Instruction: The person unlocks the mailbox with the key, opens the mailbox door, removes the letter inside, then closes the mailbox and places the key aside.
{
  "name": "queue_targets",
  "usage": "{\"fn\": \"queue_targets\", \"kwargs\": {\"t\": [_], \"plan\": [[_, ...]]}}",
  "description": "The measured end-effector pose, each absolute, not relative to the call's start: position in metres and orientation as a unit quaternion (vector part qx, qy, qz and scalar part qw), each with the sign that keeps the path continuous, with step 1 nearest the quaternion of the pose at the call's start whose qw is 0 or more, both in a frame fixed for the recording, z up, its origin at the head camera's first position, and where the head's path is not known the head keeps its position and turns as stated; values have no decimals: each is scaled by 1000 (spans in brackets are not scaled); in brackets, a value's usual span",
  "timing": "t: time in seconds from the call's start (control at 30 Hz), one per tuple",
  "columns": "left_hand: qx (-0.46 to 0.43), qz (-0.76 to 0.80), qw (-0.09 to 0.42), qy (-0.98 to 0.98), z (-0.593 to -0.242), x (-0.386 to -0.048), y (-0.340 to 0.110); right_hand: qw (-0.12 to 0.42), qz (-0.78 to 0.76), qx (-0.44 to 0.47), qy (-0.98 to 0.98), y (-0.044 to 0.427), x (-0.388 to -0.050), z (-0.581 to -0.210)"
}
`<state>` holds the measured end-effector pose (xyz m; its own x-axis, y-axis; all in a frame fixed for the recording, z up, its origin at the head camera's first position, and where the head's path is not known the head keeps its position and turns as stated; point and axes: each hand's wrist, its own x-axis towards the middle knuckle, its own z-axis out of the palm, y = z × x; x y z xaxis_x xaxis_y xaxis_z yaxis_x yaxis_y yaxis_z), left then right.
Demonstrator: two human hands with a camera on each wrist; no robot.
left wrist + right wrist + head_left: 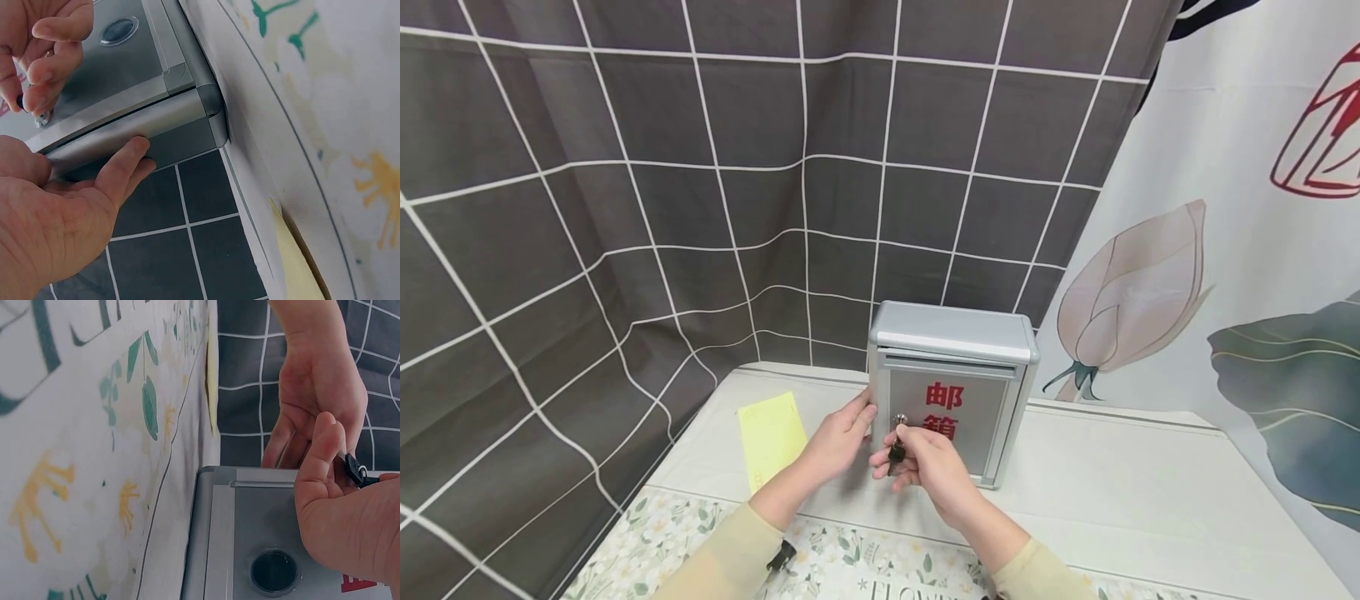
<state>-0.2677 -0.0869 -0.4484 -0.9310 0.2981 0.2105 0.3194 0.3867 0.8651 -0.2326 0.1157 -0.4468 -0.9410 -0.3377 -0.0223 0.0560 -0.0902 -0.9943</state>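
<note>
A silver metal mailbox (981, 425) with red characters and a slot near its top stands upright on the table. My left hand (837, 440) rests against its left side, fingers fairly straight along the side panel in the left wrist view. At the lock (900, 418) on the left part of the door, my right hand (936, 462) pinches a key between thumb and forefinger. A second, black-headed key (896, 454) hangs below; in the right wrist view a black key head (354, 469) shows beside the fingers. The fingertips hide how deep the pinched key sits. The door looks closed.
A yellow paper or envelope (772, 435) lies on the table left of my left hand. The white table cover (1120, 475) has a floral front strip. A dark grid-patterned curtain (842, 200) hangs behind the mailbox, with a flower-printed white curtain (1247, 275) to the right.
</note>
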Motion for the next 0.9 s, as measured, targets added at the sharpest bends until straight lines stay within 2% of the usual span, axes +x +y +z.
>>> {"fn": "queue_targets", "kwargs": {"t": [0.9], "plan": [[-172, -493, 27, -852, -451, -268, -86, 117, -729, -101, 667, 112, -239, -450]]}}
